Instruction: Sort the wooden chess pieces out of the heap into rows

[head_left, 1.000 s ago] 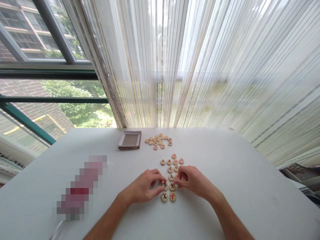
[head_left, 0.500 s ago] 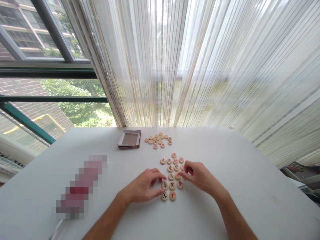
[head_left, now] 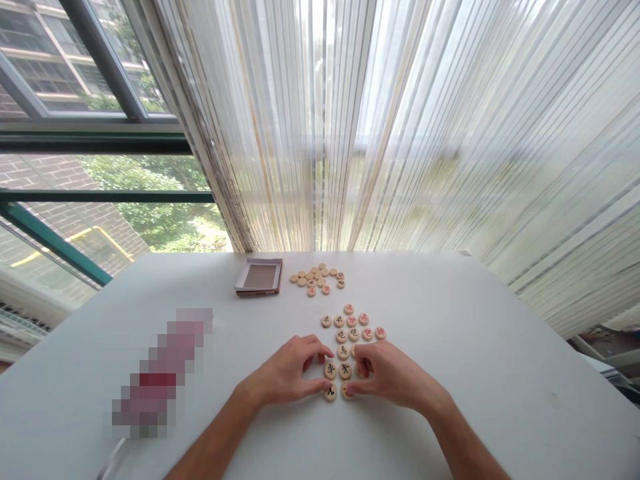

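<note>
My left hand (head_left: 287, 373) lies at the left side of the round wooden Chinese chess pieces, thumb and forefinger apart. Its thumb tip touches a black-marked chess piece (head_left: 330, 393); another black-marked chess piece (head_left: 330, 370) sits between thumb and finger. Across from it, my right hand (head_left: 393, 377) has its thumb stretched onto the bottom right chess piece (head_left: 347, 391), its fingers curled and set apart from the thumb. That hand partly covers the right-hand column. Black-marked chess pieces (head_left: 345, 371) fill the middle. Farther up, red-marked chess pieces (head_left: 367, 334) stand beside black ones.
A loose cluster of chess pieces (head_left: 319, 275), many blank side up, lies farther back. An open shallow box (head_left: 262, 274) sits to its left on the white table (head_left: 420, 287). A pixelated pinkish object (head_left: 160, 373) is at the left. Behind hangs a string curtain (head_left: 320, 133).
My right hand has moved down and left, its thumb now at the bottom right piece. A red-marked piece at the right end of a row is now uncovered. My left hand stays almost in place.
</note>
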Demonstrator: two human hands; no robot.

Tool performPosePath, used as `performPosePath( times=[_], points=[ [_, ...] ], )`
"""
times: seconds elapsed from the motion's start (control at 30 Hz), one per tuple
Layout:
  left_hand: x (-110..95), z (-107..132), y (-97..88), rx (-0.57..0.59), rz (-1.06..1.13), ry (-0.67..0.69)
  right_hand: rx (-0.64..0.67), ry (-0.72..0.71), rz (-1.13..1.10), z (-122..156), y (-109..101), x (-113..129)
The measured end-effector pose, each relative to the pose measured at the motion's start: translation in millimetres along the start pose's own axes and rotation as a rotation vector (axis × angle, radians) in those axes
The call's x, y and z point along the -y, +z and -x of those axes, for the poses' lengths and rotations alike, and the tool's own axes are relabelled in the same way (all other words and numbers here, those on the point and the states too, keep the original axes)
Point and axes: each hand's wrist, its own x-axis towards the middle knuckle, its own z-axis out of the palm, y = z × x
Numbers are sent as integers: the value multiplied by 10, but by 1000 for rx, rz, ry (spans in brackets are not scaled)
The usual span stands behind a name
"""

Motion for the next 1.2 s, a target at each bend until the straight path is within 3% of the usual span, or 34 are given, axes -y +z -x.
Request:
performPosePath(
  times=[0.2,0.57,0.8,1.2],
  points=[
    [-2,-8,2,2,-2,-4,6,-12,-19,14,-34,-23],
    [29,-9,5,-11,8,30,-159,-1,23,-7,-86,-7],
    [52,-18,29,-21,-4,38,-124,-26,50,-62,53,-25],
    [22,-16,11,-4,3,16,-145,1,50,-55,8,-54]
  ],
)
